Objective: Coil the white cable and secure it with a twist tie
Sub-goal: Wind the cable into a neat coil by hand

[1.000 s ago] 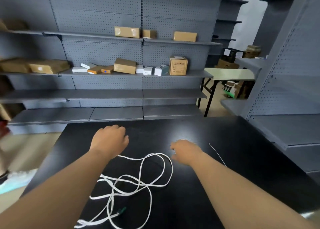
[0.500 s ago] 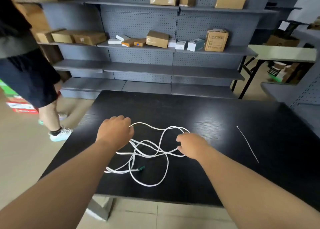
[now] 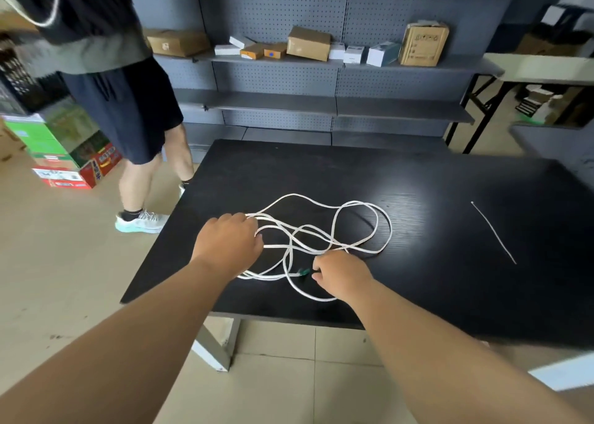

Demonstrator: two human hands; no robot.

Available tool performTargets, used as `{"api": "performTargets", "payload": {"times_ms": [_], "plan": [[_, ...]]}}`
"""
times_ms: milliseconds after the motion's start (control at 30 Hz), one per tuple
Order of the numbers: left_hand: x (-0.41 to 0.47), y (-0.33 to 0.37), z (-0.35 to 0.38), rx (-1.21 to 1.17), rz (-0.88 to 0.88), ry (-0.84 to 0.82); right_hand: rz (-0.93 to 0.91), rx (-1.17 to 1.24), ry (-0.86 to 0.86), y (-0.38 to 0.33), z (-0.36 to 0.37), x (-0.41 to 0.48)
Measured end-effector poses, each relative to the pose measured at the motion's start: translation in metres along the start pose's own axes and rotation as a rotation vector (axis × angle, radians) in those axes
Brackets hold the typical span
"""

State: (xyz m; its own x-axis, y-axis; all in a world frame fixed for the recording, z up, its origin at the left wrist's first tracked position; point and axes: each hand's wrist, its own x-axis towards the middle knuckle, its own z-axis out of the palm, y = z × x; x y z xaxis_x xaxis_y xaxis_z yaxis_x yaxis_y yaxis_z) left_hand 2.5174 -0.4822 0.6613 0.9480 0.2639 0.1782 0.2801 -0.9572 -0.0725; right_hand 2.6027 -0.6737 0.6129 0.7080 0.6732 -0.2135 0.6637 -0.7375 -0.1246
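Your left hand (image 3: 228, 243) is clenched over the left end of the white cable (image 3: 390, 230), fingers curled down onto several strands that fan out from under them toward the right. Your right hand (image 3: 340, 274) sits nearer to you, with its curled fingertips right at the cable's green plug (image 3: 302, 272). You cannot tell from here whether they have actually pinched it. The cable lies uncoiled in loose, overlapping loops on the near left part of the black table (image 3: 418, 173). The twist tie (image 3: 493, 232) lies straight on the table well apart to the right, untouched. Another person (image 3: 128, 102) in dark shorts stands by the table's far left corner, in front of grey shelves (image 3: 273, 102) holding cardboard boxes (image 3: 308, 42).
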Motion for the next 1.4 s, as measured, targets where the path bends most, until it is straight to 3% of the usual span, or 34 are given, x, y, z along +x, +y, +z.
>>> {"api": "performTargets", "payload": {"times_ms": [200,367,633,867,1133,1400], "plan": [[-0.009,-0.014,0.011,-0.018,-0.001,-0.016,-0.128,0.05,0.074,-0.028,0.029,-0.008],[-0.013,-0.015,0.018,-0.028,-0.006,-0.024,-0.069,0.01,0.134,-0.036,0.039,-0.007],[-0.013,-0.007,0.027,-0.02,0.013,-0.052,-0.005,-0.105,-0.037,-0.037,0.055,-0.011],[-0.011,-0.004,0.031,-0.006,0.016,-0.078,0.088,0.0,0.112,-0.034,0.048,-0.002],[-0.013,-0.012,0.039,0.015,0.014,-0.102,0.151,0.052,-0.12,-0.04,0.047,0.025],[0.007,-0.022,0.015,0.008,0.0,-0.026,-0.061,-0.015,0.002,-0.035,0.011,0.023]]}}
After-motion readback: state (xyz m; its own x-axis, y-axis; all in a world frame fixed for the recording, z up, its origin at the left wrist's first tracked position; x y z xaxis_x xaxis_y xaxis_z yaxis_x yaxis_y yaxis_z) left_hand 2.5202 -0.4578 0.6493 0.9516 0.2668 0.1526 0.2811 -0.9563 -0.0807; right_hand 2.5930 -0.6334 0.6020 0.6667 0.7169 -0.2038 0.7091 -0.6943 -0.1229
